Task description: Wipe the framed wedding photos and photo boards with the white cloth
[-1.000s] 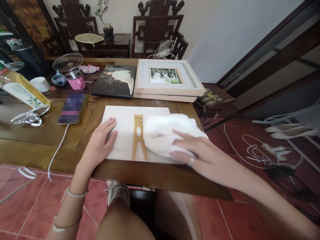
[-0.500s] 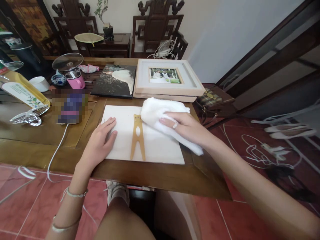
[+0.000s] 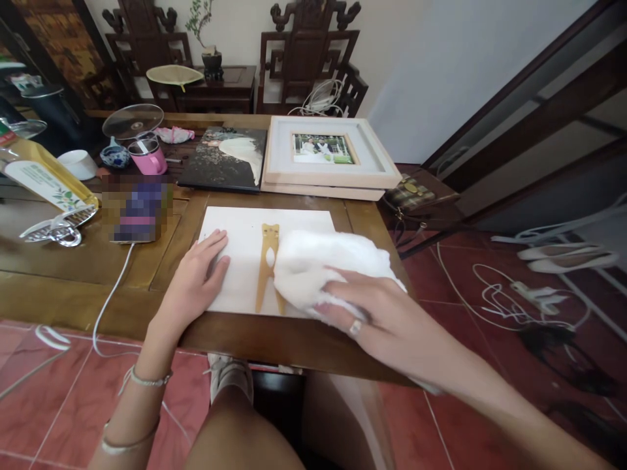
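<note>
A white board [image 3: 240, 261] lies flat on the wooden table [image 3: 88, 274], with a tan wooden stand piece [image 3: 268, 261] on its middle. My left hand [image 3: 198, 274] rests flat on the board's left edge, fingers spread. My right hand [image 3: 372, 310] presses a white cloth [image 3: 318, 264] onto the board's right near corner, fingers curled over the cloth. The cloth covers the right part of the board and touches the stand piece.
Two stacked light wooden picture frames [image 3: 328, 156] and a dark photo print [image 3: 225, 160] lie behind the board. A pink mug [image 3: 148, 156], a blurred phone [image 3: 140, 212] with a white cable, and a yellow packet [image 3: 44, 179] sit to the left. Cables litter the red tile floor at right.
My right hand slid the cloth to the board's far edge, then back to its near right corner. My left hand has stayed in place.
</note>
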Demonstrator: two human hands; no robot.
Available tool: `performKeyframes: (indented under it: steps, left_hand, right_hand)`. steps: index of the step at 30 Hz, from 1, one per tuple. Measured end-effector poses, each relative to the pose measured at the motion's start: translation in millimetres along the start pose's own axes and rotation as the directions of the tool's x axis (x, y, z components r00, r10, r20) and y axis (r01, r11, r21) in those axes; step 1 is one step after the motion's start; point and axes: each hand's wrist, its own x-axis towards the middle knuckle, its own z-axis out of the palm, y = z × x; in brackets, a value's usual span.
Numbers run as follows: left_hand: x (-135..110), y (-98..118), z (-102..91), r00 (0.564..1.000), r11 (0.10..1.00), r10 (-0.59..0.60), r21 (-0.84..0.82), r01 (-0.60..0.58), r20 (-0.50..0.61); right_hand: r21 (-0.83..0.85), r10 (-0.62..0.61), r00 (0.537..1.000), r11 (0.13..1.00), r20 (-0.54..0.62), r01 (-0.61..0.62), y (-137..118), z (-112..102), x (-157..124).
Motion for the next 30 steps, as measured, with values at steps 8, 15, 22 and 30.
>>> performKeyframes:
  steps: [8, 15, 22, 30]
  left_hand:
    - [0.0, -0.9, 0.3, 1.0, 1.0, -0.006, -0.009, 0.006, -0.006]
    - [-0.1, -1.1, 0.1, 1.0, 1.0, 0.0, -0.012, 0.0, -0.004]
    - [-0.3, -0.9, -0.2, 1.0, 1.0, 0.002, -0.008, -0.002, -0.008]
    - [0.1, -1.0, 0.5, 1.0, 1.0, -0.002, -0.005, 0.001, -0.008]
  right_hand:
    - [0.106, 0.07, 0.994, 0.991, 0.079, -0.078, -4.3, -12.3, 15.7]
    - [0.122, 0.053, 0.988, 0.992, -0.145, -0.036, 33.7, -4.5, 57.6]
    - [0.019, -0.04, 0.983, 0.999, -0.179, 0.044, 21.7, 2.1, 44.6]
    - [0.049, -0.034, 0.986, 0.998, 0.165, 0.027, -15.0, -20.8, 3.3]
